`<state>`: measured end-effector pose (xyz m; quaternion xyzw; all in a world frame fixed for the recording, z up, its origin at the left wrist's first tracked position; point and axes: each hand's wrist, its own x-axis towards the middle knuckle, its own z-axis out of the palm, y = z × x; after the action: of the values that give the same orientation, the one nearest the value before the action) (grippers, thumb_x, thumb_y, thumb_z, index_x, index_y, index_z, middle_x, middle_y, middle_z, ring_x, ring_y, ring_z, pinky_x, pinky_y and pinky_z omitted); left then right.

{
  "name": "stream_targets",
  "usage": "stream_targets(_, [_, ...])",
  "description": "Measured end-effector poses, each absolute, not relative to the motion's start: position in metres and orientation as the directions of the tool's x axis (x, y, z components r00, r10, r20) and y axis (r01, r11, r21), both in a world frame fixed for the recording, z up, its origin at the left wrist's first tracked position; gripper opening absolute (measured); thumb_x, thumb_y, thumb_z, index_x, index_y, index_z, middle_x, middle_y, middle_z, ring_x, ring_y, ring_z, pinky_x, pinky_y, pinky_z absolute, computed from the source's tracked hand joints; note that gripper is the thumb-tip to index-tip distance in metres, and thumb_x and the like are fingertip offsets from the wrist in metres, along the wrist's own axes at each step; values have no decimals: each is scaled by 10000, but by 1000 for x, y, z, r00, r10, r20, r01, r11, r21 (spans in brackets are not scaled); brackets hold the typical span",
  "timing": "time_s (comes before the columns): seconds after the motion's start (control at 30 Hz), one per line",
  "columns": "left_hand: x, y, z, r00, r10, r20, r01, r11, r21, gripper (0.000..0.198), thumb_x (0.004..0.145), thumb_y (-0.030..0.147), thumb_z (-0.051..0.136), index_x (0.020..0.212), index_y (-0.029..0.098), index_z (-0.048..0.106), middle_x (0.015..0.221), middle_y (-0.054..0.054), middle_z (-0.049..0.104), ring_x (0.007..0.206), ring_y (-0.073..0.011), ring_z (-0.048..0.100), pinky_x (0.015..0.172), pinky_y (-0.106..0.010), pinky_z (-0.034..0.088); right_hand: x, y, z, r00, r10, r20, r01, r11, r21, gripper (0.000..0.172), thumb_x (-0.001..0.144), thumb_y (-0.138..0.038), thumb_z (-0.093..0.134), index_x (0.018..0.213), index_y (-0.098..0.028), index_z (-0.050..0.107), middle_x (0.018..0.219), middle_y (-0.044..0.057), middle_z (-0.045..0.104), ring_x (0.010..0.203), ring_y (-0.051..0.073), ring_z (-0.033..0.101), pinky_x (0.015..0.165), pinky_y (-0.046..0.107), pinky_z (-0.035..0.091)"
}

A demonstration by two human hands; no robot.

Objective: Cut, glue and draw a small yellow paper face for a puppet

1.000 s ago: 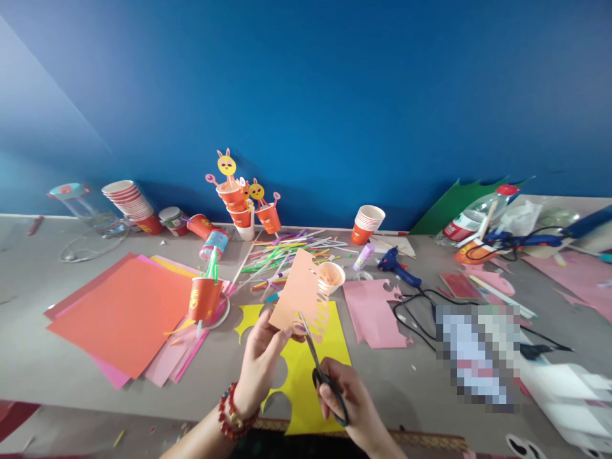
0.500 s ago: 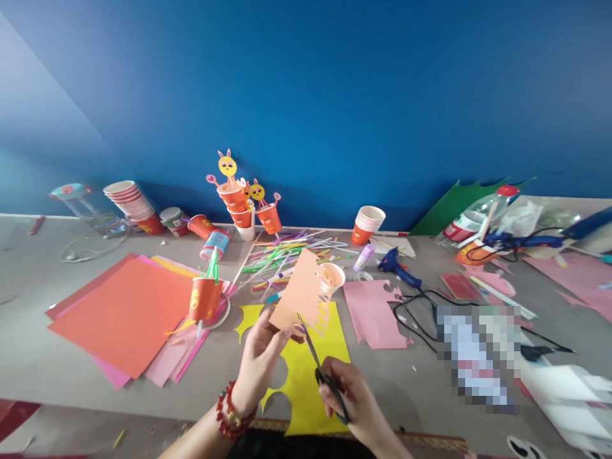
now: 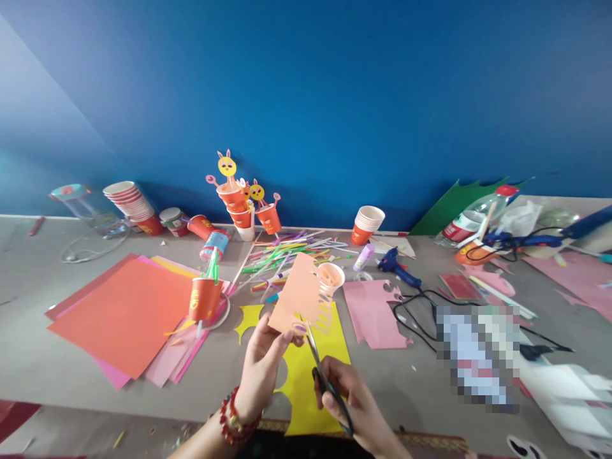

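My left hand [image 3: 264,357] pinches the lower left corner of a sheet of peach paper [image 3: 297,288], holding it up over the table. The sheet's right edge is ragged with cut-outs, and a small purple mark [image 3: 300,328] shows near its lower edge. In my right hand [image 3: 351,389] is a pair of scissors [image 3: 329,381] with dark handles, the blades at the paper's lower edge beside the purple mark. Under both hands lies yellow paper [image 3: 315,395] with round pieces cut from it. Behind the sheet stands a paper cup [image 3: 332,278] holding small peach pieces.
Coloured sheets [image 3: 129,312] and an orange cup with green straws [image 3: 205,299] lie to the left. Straws [image 3: 287,255] are scattered behind. Pink paper [image 3: 375,315], a blue glue gun [image 3: 399,268] with its cable and a bottle [image 3: 478,217] are on the right.
The peach sheet has tilted and dropped slightly. The scissors have shifted a little to the right along its lower edge, their blades more upright.
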<state>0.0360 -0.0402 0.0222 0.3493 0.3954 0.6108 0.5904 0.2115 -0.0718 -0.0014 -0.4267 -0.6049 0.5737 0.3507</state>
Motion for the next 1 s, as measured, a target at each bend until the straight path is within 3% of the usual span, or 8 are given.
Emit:
stream_targets(0.23, [29,-41,19,-87,995,-45,-390,8,921,234,829,353,750,955,174,667,838,-52,724,723,-169,656,738,-293,537,213,-70,5,-438,880,-185,26,-193,-981,662,689,-835,626,698,-216,393,639,-47,432,531,91,424,516,219,331])
stream_targets(0.43, [18,-38,22,-27,999,27,-326,-34,945,198,894,334,688,1012,178,655,836,-55,718,752,-173,664,740,-285,534,222,-67,10,-472,844,-254,62,-256,-965,691,605,-835,693,679,-206,417,630,-48,469,497,74,440,496,209,321])
stream_targets(0.63, [12,-33,33,49,997,55,-294,-38,955,246,873,368,708,1002,167,651,797,-56,697,712,-174,646,706,-293,534,229,-59,17,-485,810,-329,80,-334,-939,673,546,-785,762,635,-209,427,579,-65,479,454,65,445,464,201,385])
stream_targets(0.8, [8,-31,41,65,996,66,-248,-48,968,262,852,404,724,896,159,643,774,-51,670,681,-170,635,668,-285,521,233,-54,12,-493,802,-336,104,-329,-939,572,614,-656,801,633,-209,444,537,-74,476,440,71,448,434,192,402])
stream_targets(1.0, [3,-29,45,68,991,112,-214,-95,972,208,891,364,691,910,163,643,786,-49,677,690,-158,633,677,-270,512,234,-45,12,-528,792,-307,124,-286,-950,557,646,-648,783,624,-211,438,507,-91,417,414,71,451,395,173,356])
